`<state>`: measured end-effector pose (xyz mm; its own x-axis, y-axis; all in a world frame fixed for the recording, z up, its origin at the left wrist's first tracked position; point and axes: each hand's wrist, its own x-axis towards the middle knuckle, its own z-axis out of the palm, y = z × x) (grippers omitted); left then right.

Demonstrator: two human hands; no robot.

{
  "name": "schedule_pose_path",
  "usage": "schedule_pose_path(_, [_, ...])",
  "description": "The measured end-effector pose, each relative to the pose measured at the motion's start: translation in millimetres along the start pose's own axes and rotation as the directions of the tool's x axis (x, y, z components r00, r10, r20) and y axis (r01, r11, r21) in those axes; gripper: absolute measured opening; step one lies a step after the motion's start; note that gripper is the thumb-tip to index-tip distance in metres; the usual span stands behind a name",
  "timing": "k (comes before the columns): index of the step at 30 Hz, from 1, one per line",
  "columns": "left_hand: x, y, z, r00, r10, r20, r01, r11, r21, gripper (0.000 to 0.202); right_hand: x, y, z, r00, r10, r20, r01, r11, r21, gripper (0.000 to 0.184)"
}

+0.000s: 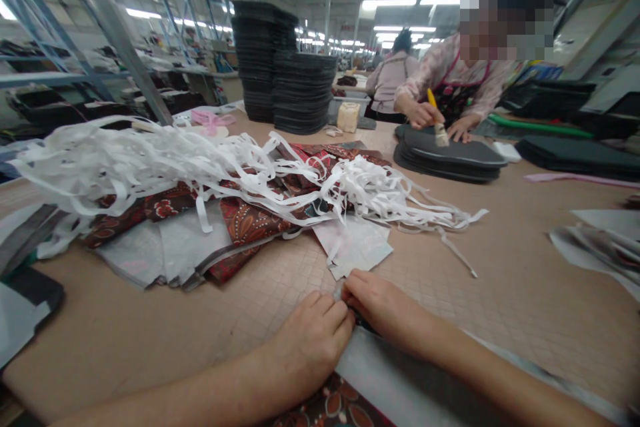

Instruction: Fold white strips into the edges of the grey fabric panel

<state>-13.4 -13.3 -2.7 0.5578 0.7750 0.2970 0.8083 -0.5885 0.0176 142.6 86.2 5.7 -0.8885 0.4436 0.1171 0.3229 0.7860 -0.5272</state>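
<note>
L hand, R hand: both curled, tips nearly touching, grip unclear; grey-backed paisley fabric sheet at bottom centre, long edge to lower right, R hand nearer

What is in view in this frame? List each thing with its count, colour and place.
work table: one, tan, across the foreground
tangled strips: one heap, white, on the fabric
patterned fabric pieces: several, reddish brown, under the strips
dark shaped pads: three stacks, black, on the far table
brush: one, yellow handle, in a co-worker's hand on the nearest pad stack
container: one, cream, beyond the fabric
co-workers: two, pinkish tops, far side
steel shelving: grey, far left
grey sheet: one, under the person's hands, near edge
left hand: one, at the sheet's edge
right hand: one, beside the left hand
</note>
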Motion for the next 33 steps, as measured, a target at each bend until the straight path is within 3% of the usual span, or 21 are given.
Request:
schedule_pose_path(6, [-1.9, -3.0, 3.7, 0.996, -0.069, 0.052, 0.073, 0.994, -0.076, 0.025, -7.1, 2.0, 3.9, 0.996, 0.042, -0.085, -0.037, 0.998, 0.057, 0.014])
schedule_pose_path(10, [-1.9, -4.1, 7.0, 0.996, -0.084, -0.002, 0.083, 0.993, -0.082, 0.026, -20.8, -9.1, -11.7, 0.964, -0.047, -0.261, 0.044, 0.999, -0.015, 0.028])
schedule_pose_path(12, [-1.7, -4.1, 6.4, 0.996, -0.089, 0.000, 0.088, 0.991, -0.101, 0.026, -27.0, -19.5, -31.5, 0.888, -0.090, -0.451, 0.069, 0.996, -0.063, 0.045])
schedule_pose_path(15, [-1.8, -4.0, 4.7, 0.994, -0.105, 0.014, 0.106, 0.986, -0.130, 0.022, -31.6, -31.5, -59.7, 0.678, -0.033, -0.734, 0.035, 0.999, -0.013, 0.057])
schedule_pose_path(16, [-2.0, -4.0, 4.6, 0.994, -0.111, 0.007, 0.111, 0.985, -0.134, 0.021, -32.0, -32.7, -63.5, 0.667, -0.032, -0.744, 0.032, 0.999, -0.013, 0.052])
schedule_pose_path(17, [-2.3, -4.0, 4.8, 0.993, -0.117, -0.003, 0.116, 0.984, -0.132, 0.021, -31.9, -32.4, -63.2, 0.712, -0.052, -0.700, 0.044, 0.999, -0.029, 0.044])
schedule_pose_path(19, [-2.7, -4.0, 6.0, 0.992, -0.124, -0.012, 0.121, 0.984, -0.129, 0.020, -30.8, -27.8, -50.9, 0.876, -0.102, -0.472, 0.086, 0.995, -0.056, 0.030])
schedule_pose_path(21, [-2.8, -4.2, 7.5, 0.991, -0.131, 0.003, 0.130, 0.983, -0.127, 0.021, -28.7, -20.6, -30.3, 0.962, -0.089, -0.257, 0.092, 0.996, -0.003, 0.023])
schedule_pose_path(25, [-2.6, -5.4, 8.3, 0.990, -0.138, 0.041, 0.142, 0.981, -0.131, 0.020, -20.9, -9.9, -1.7, 0.988, 0.029, -0.153, -0.019, 0.998, 0.066, 0.015])
schedule_pose_path(33, [-4.1, -5.9, 8.4, 0.994, -0.107, 0.020, 0.108, 0.989, -0.096, 0.019, -7.3, -4.5, 3.8, 0.989, 0.125, -0.075, -0.132, 0.987, -0.092, 0.012])
